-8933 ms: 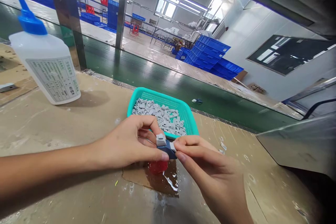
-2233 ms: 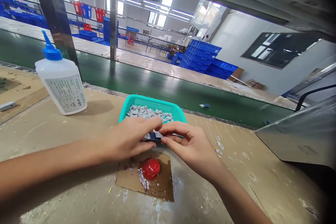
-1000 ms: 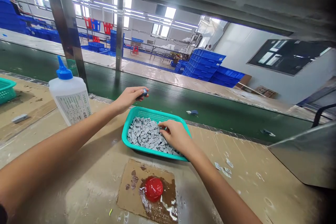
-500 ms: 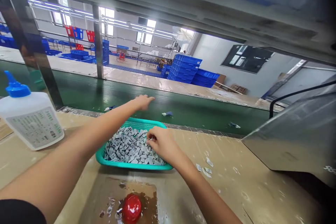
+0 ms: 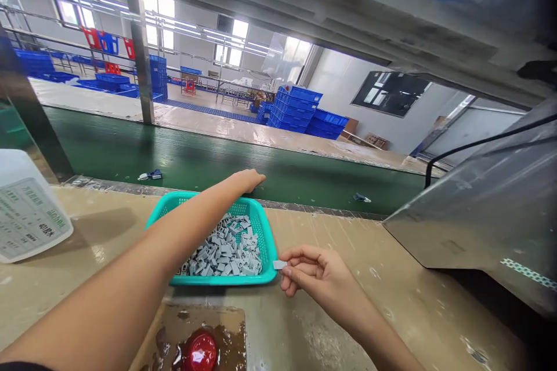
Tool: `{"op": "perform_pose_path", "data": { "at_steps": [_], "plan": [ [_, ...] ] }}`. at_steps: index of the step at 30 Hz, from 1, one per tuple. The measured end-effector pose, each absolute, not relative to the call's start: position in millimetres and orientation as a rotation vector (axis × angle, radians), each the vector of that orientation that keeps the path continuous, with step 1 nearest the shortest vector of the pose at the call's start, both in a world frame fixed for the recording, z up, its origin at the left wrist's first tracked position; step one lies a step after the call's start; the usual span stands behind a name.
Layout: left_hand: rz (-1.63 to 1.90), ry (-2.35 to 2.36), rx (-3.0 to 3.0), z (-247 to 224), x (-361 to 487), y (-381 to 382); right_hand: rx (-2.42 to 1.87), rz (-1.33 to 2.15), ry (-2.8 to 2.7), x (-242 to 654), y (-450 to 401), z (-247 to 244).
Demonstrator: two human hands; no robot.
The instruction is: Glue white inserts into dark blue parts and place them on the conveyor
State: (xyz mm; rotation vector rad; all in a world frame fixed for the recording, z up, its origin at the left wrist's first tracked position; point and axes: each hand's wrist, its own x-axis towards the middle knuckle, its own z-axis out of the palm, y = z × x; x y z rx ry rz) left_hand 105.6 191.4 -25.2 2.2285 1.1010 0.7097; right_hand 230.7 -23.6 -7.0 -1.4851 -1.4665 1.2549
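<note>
Head view is showing the right hand (image 5: 304, 269) with its thumb and forefinger pinching a small light-gray plastic piece (image 5: 279, 265), while its other fingers are curling loosely behind. That piece is sitting at the fingertips, right by the right-hand rim of a teal perforated plastic basket (image 5: 226, 281). The left hand (image 5: 250, 181) is hovering at or over a green conveyor belt (image 5: 195, 156) beyond the basket, palm down; one finger is pointing to the right, and a sliver of something dark is showing beneath. The other left fingers are hiding under the hand, so whether they are gripping it is impossible to tell. The left forearm is crossing above the basket, covering part of the many loose gray pieces (image 5: 228, 252) that are lying jumbled inside. On the belt, a navy-and-white part (image 5: 151, 175) is lying to the left of the hand, and a similar dark part (image 5: 361, 198) is lying well apart to the right. Nearer the body, a glossy red round object (image 5: 201, 351) is resting on a wet brown board (image 5: 230, 324) on the worktable (image 5: 304, 330). A white labeled bottle (image 5: 26, 208) is standing at the left edge, partly out of view. Stacked blue crates (image 5: 293, 107) are standing in the background.
</note>
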Motion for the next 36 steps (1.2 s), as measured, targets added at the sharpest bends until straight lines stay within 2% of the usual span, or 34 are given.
{"op": "perform_pose_path", "data": {
  "at_steps": [4,8,12,16,26,36],
  "plan": [
    [0.895,1.028,2.073,-4,87,167,-1.558,1.152,-1.515,229,-25,-12],
    [1.071,0.910,1.780,13,55,106,-1.562,1.079,-1.613,230,-27,-17],
    [0.957,0.734,1.067,15,16,33,-1.584,0.993,-1.694,231,-30,-13],
    [0.887,0.656,0.738,5,-15,-7,-1.544,0.850,-1.789,217,-39,-4],
    [0.820,0.594,0.942,-9,-33,-20,-1.340,0.806,-2.232,158,-72,-19],
    [0.900,0.605,0.963,-16,-32,-18,-1.346,0.796,-2.293,152,-68,-22]
  ]
}}
